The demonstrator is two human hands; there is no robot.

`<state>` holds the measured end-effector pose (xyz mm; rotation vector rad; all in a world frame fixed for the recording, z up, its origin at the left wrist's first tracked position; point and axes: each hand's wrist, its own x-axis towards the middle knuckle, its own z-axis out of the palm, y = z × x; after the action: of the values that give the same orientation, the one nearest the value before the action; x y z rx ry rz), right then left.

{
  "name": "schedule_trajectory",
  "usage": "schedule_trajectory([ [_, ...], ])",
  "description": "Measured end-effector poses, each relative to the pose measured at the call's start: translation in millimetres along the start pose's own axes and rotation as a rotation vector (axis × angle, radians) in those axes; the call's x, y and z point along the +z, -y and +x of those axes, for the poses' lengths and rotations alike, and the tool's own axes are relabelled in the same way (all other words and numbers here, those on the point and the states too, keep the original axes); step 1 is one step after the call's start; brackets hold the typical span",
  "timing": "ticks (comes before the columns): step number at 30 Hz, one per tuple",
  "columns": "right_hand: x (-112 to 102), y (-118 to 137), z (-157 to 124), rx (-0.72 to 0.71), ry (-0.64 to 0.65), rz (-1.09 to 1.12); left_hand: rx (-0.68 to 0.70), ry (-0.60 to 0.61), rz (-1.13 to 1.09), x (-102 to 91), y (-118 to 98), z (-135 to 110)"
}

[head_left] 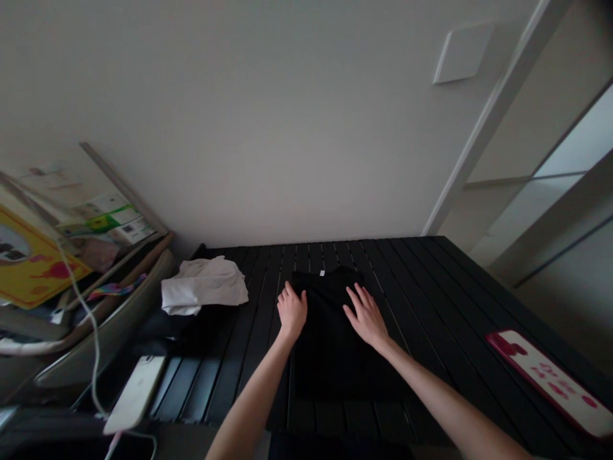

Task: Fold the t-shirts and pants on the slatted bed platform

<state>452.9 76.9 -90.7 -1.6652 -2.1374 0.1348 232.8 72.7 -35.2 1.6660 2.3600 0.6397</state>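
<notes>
black garment (330, 358), one, folded into a rough rectangle; laid flat on a black slatted table (431, 313), neckline toward the wall (306, 128), a small white label (322, 273) at the neckline's edge. position relative to the grip: between and beneath the two hands, the larger part of it stretching from them toward the wearer.

left hand (292, 312), bare: at the garment's left edge, below the neckline corner; thumb apart from the fingers, over the dark cloth; whether any fabric is pinched, cannot tell.

right hand (368, 316), bare: over the garment's upper right part, palm down, fingers fanned apart, clamped on nothing.

white folded cloth (205, 285), one: left of the garment and well apart from it, resting on dark fabric.

phone (136, 393), pale, one: near left corner, a white cable (93, 326) beside it.

oblong item (555, 380), white with red rim and red markings: right side of table, well apart from the right hand.

yellow package (36, 259), one: far left, beyond the table, among assorted goods.
</notes>
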Motion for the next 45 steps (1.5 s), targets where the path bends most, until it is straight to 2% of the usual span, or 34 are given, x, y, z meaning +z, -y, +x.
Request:
schedule_trajectory([
  [3, -10.5, -0.3, -0.4, 0.253, -0.096, -0.034, -0.020, 0.054, 0.087, -10.3, 0.8, -27.5],
  [6, -21.5, -0.8, -1.0, 0.398, -0.046, -0.107, -0.010, 0.102, 0.132, -14.2, -2.4, -46.7],
  [11, -34.8, -0.8, 3.7, 0.388, 0.003, -0.101, 0.014, 0.028, 0.087, -22.9, -5.6, -50.0],
  [14, -41.1, 2.8, 6.0, 0.357, 0.007, -0.088, 0.030, -0.048, -0.025, -30.5, 3.4, -47.3],
  [16, -42.9, 7.6, 5.4, 0.333, 0.019, -0.081, 0.013, -0.057, -0.046, -31.8, 11.4, -48.0],
  [18, -42.3, 13.2, 3.4, 0.335, 0.044, -0.079, -0.009, -0.047, -0.040, -29.1, 17.7, -50.7],
  [21, -39.4, 19.0, -0.2, 0.415, 0.078, -0.089, -0.015, -0.025, -0.066, -21.9, 21.3, -55.7],
  [24, -38.4, 19.6, -1.3, 0.476, 0.122, -0.089, -0.078, 0.061, -0.191, -18.7, 20.9, -57.4],
  [27, -40.6, 17.8, 2.0, 0.454, 0.174, -0.073, -0.176, 0.139, -0.294, -20.3, 20.4, -54.6],
  [31, -50.1, 16.3, 12.2, 0.383, 0.189, -0.050, -0.234, 0.178, -0.426, -20.9, 14.4, -49.6],
  [34, -65.3, 13.6, 20.6, 0.310, 0.155, -0.063, -0.231, 0.200, -0.577, -14.0, -2.1, -48.3],
  [37, -88.6, 4.9, 28.5, 0.253, 0.093, -0.112, -0.190, 0.241, -0.743, -0.5, -32.2, -47.8],
  [42, -141.8, -31.3, 51.5, 0.233, -0.022, -0.248, -0.056, 0.338, -0.958, 21.7, -109.8, -40.8],
  [45, -177.7, -66.5, 73.5, 0.302, -0.203, -0.418, 0.112, 0.466, -1.091, 22.7, -160.1, -33.2],
])
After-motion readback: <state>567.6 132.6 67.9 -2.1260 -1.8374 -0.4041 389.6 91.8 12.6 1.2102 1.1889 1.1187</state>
